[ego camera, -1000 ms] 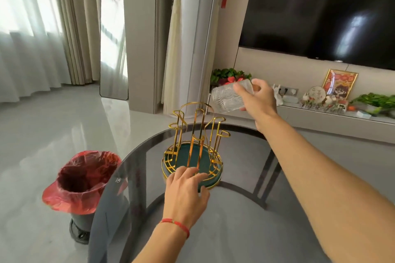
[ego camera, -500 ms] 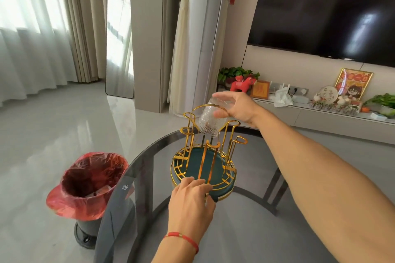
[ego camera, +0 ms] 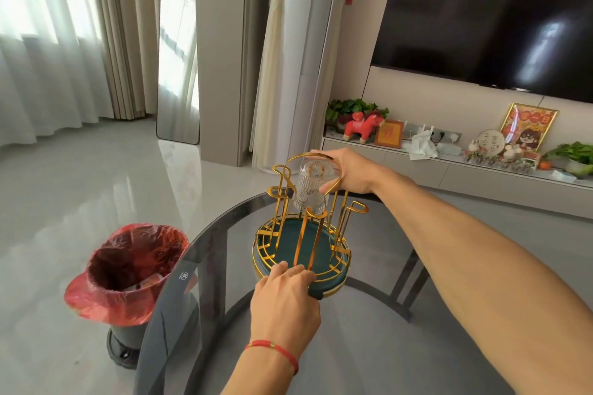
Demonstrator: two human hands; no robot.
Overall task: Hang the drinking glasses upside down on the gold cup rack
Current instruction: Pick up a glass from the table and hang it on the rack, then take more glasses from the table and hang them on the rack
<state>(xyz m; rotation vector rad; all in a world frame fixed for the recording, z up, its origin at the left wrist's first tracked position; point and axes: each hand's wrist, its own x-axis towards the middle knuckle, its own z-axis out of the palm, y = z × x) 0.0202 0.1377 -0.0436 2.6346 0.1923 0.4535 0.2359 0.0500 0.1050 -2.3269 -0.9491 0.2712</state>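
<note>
Right hand: the right hand (ego camera: 348, 171) reaches out over the far side of the rack, fingers and thumb wrapped around the base end of a ribbed drinking glass (ego camera: 310, 190).
Glass: clear, with vertical ribs, held upside down, base up and mouth down. It sits among the upright prongs in the upper part of the rack, its mouth level with the prong tops; whether a prong is already inside it cannot be told.
Left hand: the left hand (ego camera: 285, 305) lies palm down at the near edge of the rack's base, fingertips (ego camera: 290, 269) bent over the gold rim and pressing on it. It clasps nothing else.
Wrist: a red string bracelet (ego camera: 276, 351) circles the left wrist.
Rack: the gold cup rack (ego camera: 301, 234) has thin wire prongs with looped tops, an arched wire handle over them, and a round dark teal tray (ego camera: 288, 240) as its base inside a gold wire ring. No other glass hangs on it.
Table: the rack stands on a round smoked-glass table (ego camera: 369, 346), near the far left part of its top.
Floor: a bin with a red plastic liner (ego camera: 128, 269) stands on pale glossy tiles just left of the table.
Background: a dark television (ego camera: 497, 19) on the wall, a low shelf below it carrying a red toy horse (ego camera: 364, 126), potted greenery and framed pictures.
</note>
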